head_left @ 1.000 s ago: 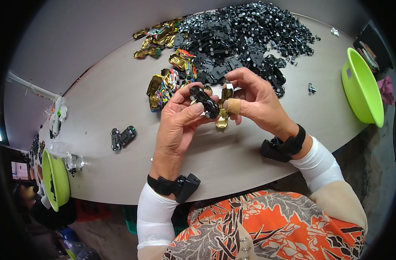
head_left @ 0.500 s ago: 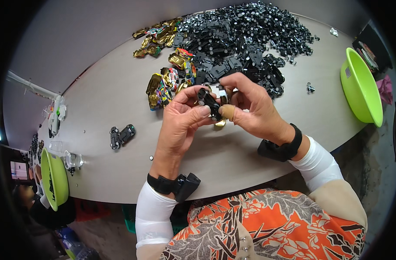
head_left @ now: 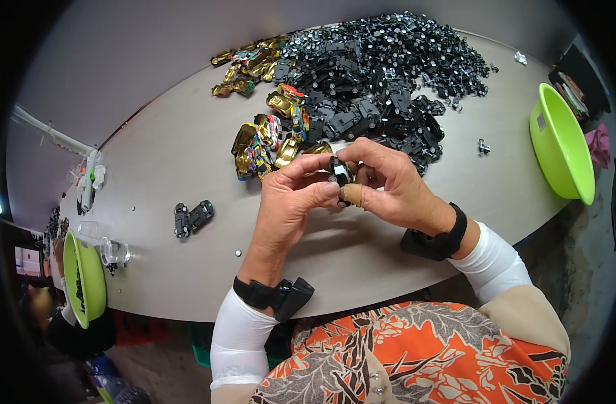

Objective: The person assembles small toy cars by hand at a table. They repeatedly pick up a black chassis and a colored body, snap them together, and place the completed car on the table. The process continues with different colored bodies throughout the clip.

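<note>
Between my two hands, above the table, is a small toy car (head_left: 339, 172) with a black base and a whitish, shiny part. My left hand (head_left: 284, 202) pinches it from the left with thumb and fingers. My right hand (head_left: 401, 185), a tan bandage round its thumb, grips it from the right. Fingers hide much of the car. Just beyond lie gold and multicoloured toy car bodies (head_left: 281, 104). Behind them is a heap of black car bases (head_left: 355, 111), which merges into wheel-and-axle sets (head_left: 402, 40).
Two black car bases (head_left: 192, 219) lie left on the table (head_left: 207, 283), near a loose wheel (head_left: 238, 253). A wheel set (head_left: 483, 146) lies right, beside a green basin (head_left: 564, 145). Clear cups (head_left: 114, 251) and another green basin (head_left: 85, 283) stand left, near another person.
My hands have drawn closer together. The black base and the whitish part, more apart before, now sit against each other and look more upright.
</note>
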A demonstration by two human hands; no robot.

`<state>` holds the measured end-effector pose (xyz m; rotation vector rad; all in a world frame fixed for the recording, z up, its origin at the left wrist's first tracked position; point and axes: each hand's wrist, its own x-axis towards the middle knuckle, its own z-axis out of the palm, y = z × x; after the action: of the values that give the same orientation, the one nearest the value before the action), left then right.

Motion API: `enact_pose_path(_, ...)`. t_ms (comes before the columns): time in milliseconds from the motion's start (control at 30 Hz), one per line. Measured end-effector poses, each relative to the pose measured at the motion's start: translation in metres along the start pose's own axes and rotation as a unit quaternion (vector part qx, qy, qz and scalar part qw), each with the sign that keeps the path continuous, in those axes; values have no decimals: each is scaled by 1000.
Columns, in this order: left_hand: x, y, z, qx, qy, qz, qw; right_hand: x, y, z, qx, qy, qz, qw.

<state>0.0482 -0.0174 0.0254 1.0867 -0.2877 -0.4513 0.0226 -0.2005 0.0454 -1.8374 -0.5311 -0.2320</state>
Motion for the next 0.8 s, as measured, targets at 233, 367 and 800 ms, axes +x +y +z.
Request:
enact_pose_path(233, -3, -1, 7, 219, -21, 96, 971, 0, -1, 3, 68, 28, 65, 995)
enact_pose_path(367, -7, 2, 15, 296, -11, 123, 947, -2, 5, 0, -11, 30, 12, 999)
enact_pose_path(800, -3, 5, 8, 30, -18, -27, 999, 3, 5, -11, 265, -36, 90, 959)
